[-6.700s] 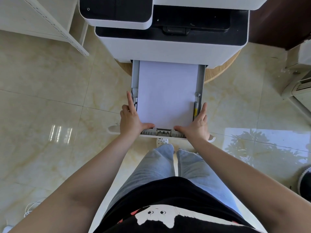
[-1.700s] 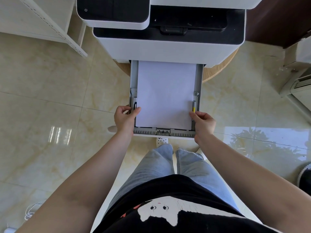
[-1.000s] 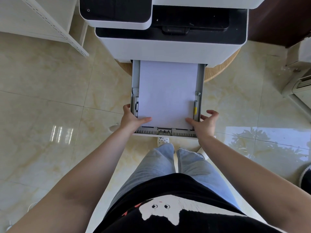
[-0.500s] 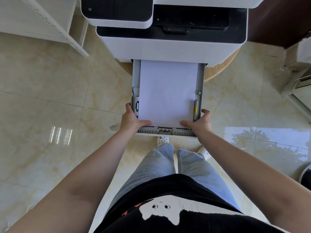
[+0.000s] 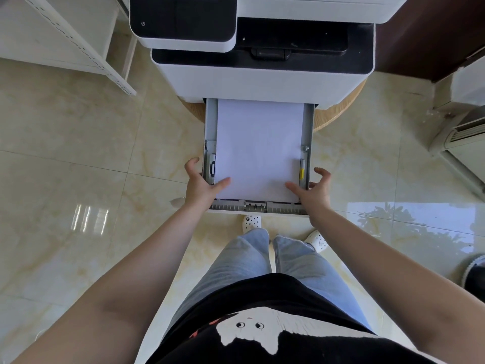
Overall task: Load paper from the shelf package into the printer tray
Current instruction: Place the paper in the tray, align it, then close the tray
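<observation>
The white and black printer stands ahead of me with its grey paper tray pulled out toward me. A white paper stack lies flat in the tray, between the side guides. My left hand straddles the tray's near left corner, thumb resting on the paper, fingers curled outside the wall and spread apart. My right hand mirrors it at the near right corner, thumb on the paper, fingers spread just off the wall. The paper package is out of sight.
The printer rests on a round wooden table. A white metal shelf stands at the far left. A white floor appliance sits at the right. My legs and white shoes are just under the tray's front edge.
Both hands earlier worked the side guides, then moved to the tray's near corners. In the last half second the fingers spread outward from the tray walls. The paper and tray stayed in place.
</observation>
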`<state>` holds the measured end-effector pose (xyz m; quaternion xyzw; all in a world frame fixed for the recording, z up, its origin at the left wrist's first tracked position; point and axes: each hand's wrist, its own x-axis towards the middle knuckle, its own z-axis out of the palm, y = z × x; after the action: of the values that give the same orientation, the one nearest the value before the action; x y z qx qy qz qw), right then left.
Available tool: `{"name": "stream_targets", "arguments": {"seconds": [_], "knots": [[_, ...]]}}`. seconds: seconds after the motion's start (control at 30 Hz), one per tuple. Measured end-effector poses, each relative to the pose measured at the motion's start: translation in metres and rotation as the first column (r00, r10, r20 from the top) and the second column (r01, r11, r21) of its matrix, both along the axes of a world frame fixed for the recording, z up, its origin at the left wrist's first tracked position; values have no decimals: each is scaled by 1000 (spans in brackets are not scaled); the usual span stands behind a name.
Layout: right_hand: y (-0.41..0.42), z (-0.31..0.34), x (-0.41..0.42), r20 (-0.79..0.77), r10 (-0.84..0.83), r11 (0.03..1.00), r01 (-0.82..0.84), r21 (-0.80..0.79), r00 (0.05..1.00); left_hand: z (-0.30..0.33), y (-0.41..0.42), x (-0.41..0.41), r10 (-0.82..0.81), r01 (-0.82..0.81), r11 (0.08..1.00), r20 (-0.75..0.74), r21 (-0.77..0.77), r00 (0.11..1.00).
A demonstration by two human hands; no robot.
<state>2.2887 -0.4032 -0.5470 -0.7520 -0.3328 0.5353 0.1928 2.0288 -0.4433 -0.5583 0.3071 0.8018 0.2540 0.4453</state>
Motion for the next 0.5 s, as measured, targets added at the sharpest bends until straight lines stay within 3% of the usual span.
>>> {"name": "stream_targets", "arguments": {"seconds": [0.1, 0.2, 0.5], "knots": [[-1, 1, 3, -54, -170, 985, 171, 25, 984, 0, -3, 0, 186, -186, 973, 17, 136, 982], [0, -2, 2, -47, -273, 958, 276, 77, 961, -4, -5, 2, 301, -295, 942, -15, 160, 953], [2, -9, 1, -29, -281, 955, 283, 91, 959, -9, -5, 7, 298, -275, 935, -78, 223, 951]]}}
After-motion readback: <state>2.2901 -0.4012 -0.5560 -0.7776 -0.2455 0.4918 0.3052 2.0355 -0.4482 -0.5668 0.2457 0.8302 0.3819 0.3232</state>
